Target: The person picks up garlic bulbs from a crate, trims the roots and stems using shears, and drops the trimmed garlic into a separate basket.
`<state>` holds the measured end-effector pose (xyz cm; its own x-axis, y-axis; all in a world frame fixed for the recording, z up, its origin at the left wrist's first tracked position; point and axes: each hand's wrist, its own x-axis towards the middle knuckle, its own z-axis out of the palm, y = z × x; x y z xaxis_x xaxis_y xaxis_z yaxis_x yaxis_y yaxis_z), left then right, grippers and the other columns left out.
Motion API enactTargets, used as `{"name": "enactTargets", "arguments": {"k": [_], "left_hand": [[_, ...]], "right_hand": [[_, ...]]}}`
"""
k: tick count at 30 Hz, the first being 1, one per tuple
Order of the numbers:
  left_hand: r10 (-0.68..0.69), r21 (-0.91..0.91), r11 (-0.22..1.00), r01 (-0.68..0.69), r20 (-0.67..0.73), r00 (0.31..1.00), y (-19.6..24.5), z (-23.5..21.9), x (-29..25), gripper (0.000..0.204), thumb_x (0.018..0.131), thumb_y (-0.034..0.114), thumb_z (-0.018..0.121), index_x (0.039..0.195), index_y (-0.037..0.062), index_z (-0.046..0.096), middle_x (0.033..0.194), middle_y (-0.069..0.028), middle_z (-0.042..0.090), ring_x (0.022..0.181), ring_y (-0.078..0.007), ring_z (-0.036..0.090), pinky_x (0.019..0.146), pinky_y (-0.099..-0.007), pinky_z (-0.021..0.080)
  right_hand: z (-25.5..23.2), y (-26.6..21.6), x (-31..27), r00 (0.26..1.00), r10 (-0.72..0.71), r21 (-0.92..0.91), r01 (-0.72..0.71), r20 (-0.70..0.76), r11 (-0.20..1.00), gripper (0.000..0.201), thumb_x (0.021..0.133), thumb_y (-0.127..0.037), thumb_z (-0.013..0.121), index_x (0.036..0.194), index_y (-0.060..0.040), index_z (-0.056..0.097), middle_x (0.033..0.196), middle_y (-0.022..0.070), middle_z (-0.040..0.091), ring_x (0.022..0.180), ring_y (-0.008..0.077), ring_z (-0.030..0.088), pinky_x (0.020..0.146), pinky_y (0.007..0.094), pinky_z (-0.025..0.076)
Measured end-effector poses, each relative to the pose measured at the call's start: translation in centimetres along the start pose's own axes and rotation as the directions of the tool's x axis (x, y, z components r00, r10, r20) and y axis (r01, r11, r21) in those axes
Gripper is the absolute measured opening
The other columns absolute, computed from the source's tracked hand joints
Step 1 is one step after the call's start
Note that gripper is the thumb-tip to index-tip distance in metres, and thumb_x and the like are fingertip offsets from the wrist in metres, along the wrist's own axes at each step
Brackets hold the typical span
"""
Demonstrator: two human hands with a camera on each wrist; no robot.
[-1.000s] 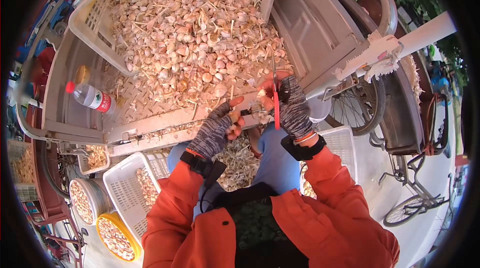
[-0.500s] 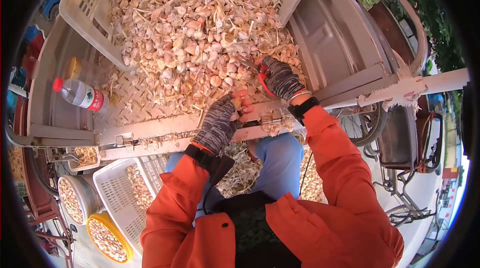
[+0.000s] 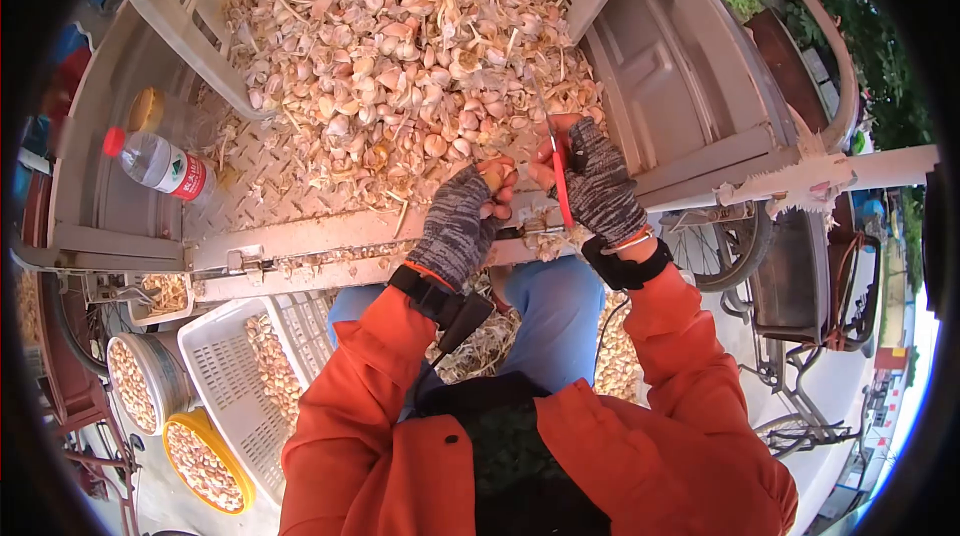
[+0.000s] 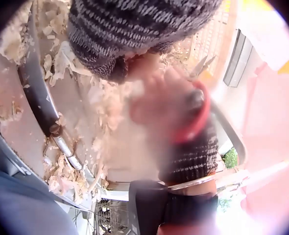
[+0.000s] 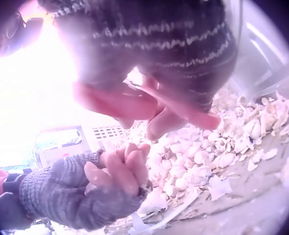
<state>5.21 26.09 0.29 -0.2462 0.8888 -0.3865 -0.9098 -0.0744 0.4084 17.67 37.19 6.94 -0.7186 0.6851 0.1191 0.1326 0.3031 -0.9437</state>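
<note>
A large heap of garlic cloves (image 3: 380,66) with dry skins and stalks lies in the cart bed. At its near edge my left hand (image 3: 460,216), in a grey knitted fingerless glove, curls its fingers round a small pale garlic piece (image 3: 492,177), mostly hidden by the fingers. To its right, my gloved right hand (image 3: 602,181) grips red-handled scissors (image 3: 560,186), the blades pointing away over the heap. The two hands are close together but apart. In the left wrist view the red handle (image 4: 199,120) loops round the right hand's fingers, blurred.
A plastic bottle (image 3: 165,166) lies at the bed's left, beside a white crate (image 3: 165,11). The metal bed edge (image 3: 300,254) runs before my knees. Below left stand a white basket (image 3: 225,361), a bucket (image 3: 170,376) and a yellow tub (image 3: 240,461), holding cloves.
The right hand reached forward to the heap with the scissors, then drew back toward the bed edge. The left hand moved slightly forward and right, fingers still curled round the garlic piece.
</note>
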Motion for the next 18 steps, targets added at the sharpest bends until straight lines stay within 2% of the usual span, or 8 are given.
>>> {"name": "enactTargets", "arguments": {"k": [1, 2, 3, 7, 10, 12, 17, 18], "left_hand": [[-0.025, -0.144, 0.989, 0.042, 0.119, 0.993, 0.0, -0.3, -0.8, 0.028, 0.090, 0.010, 0.056, 0.114, -0.0029, 0.051, 0.091, -0.0098, 0.056, 0.072, -0.0145, 0.054, 0.056, -0.0209, 0.048], [-0.019, -0.136, 0.990, 0.035, 0.117, 0.993, -0.1, -0.5, -1.5, 0.028, 0.090, 0.010, 0.056, 0.114, -0.0029, 0.051, 0.091, -0.0098, 0.056, 0.072, -0.0145, 0.054, 0.056, -0.0209, 0.048], [-0.032, -0.183, 0.982, 0.049, 0.099, 0.995, -0.2, -0.3, -2.4, 0.027, 0.089, 0.009, 0.056, 0.113, -0.0031, 0.051, 0.092, -0.0099, 0.055, 0.073, -0.0153, 0.054, 0.057, -0.0211, 0.048], [-0.066, -0.249, 0.963, 0.108, 0.169, 0.983, -1.0, 0.2, -5.0, 0.022, 0.088, 0.004, 0.055, 0.109, -0.0021, 0.052, 0.093, -0.0097, 0.054, 0.076, -0.0171, 0.053, 0.060, -0.0228, 0.049], [-0.041, -0.275, 0.956, 0.102, 0.219, 0.975, -1.1, 0.5, -6.7, 0.019, 0.086, 0.001, 0.056, 0.105, -0.0005, 0.053, 0.090, -0.0094, 0.053, 0.077, -0.0183, 0.054, 0.063, -0.0241, 0.050], [-0.043, -0.138, 0.989, 0.048, 0.040, 0.998, -1.1, 1.1, -8.2, 0.017, 0.087, 0.002, 0.055, 0.103, -0.0002, 0.053, 0.088, -0.0096, 0.053, 0.078, -0.0193, 0.055, 0.064, -0.0242, 0.050], [0.048, -0.161, 0.987, -0.029, 0.116, 0.992, -1.5, 0.3, -10.3, 0.018, 0.088, 0.004, 0.055, 0.105, -0.0021, 0.054, 0.087, -0.0107, 0.054, 0.076, -0.0176, 0.055, 0.063, -0.0238, 0.049], [0.075, -0.117, 0.992, -0.055, 0.175, 0.982, -1.2, 0.0, -10.9, 0.021, 0.088, 0.006, 0.056, 0.107, -0.0038, 0.053, 0.086, -0.0100, 0.054, 0.075, -0.0163, 0.054, 0.063, -0.0237, 0.049]], "right_hand": [[-0.7, -0.6, -0.9, 0.989, -0.139, -0.145, 0.145, 0.050, 0.979, 0.042, 0.071, -0.006, 0.075, 0.109, -0.0047, 0.057, 0.085, 0.0050, 0.059, 0.076, 0.0122, 0.055, 0.069, 0.0260, 0.048], [-1.4, -1.1, -1.9, 0.957, -0.267, -0.281, 0.289, 0.115, 0.915, 0.040, 0.071, -0.009, 0.075, 0.107, -0.0051, 0.058, 0.086, 0.0072, 0.061, 0.077, 0.0156, 0.057, 0.071, 0.0276, 0.049], [-1.9, -1.7, -3.0, 0.944, -0.277, -0.462, 0.329, 0.179, 0.824, 0.039, 0.070, -0.013, 0.075, 0.106, -0.0073, 0.060, 0.085, 0.0095, 0.061, 0.078, 0.0227, 0.059, 0.073, 0.0312, 0.049], [-2.3, -1.8, -5.7, 0.883, -0.388, -0.529, 0.468, 0.264, 0.707, 0.037, 0.069, -0.012, 0.071, 0.105, -0.0068, 0.062, 0.081, 0.0125, 0.060, 0.078, 0.0333, 0.058, 0.074, 0.0400, 0.048], [-2.5, -2.0, -6.8, 0.803, -0.511, -0.531, 0.591, 0.309, 0.608, 0.035, 0.069, -0.010, 0.069, 0.104, -0.0069, 0.063, 0.082, 0.0134, 0.060, 0.076, 0.0334, 0.058, 0.070, 0.0400, 0.048], [-2.4, -2.1, -7.8, 0.827, -0.479, -0.524, 0.559, 0.295, 0.643, 0.035, 0.069, -0.009, 0.069, 0.103, -0.0065, 0.063, 0.080, 0.0137, 0.060, 0.075, 0.0332, 0.058, 0.069, 0.0398, 0.048], [-1.2, -3.1, -10.0, 0.890, -0.360, -0.489, 0.455, 0.280, 0.744, 0.031, 0.070, -0.009, 0.070, 0.101, -0.0042, 0.065, 0.075, 0.0145, 0.060, 0.070, 0.0323, 0.059, 0.062, 0.0391, 0.047], [-0.7, -3.0, -10.4, 0.937, -0.217, -0.430, 0.321, 0.274, 0.844, 0.031, 0.070, -0.010, 0.070, 0.100, -0.0041, 0.066, 0.074, 0.0145, 0.061, 0.070, 0.0309, 0.060, 0.062, 0.0378, 0.048]]}}
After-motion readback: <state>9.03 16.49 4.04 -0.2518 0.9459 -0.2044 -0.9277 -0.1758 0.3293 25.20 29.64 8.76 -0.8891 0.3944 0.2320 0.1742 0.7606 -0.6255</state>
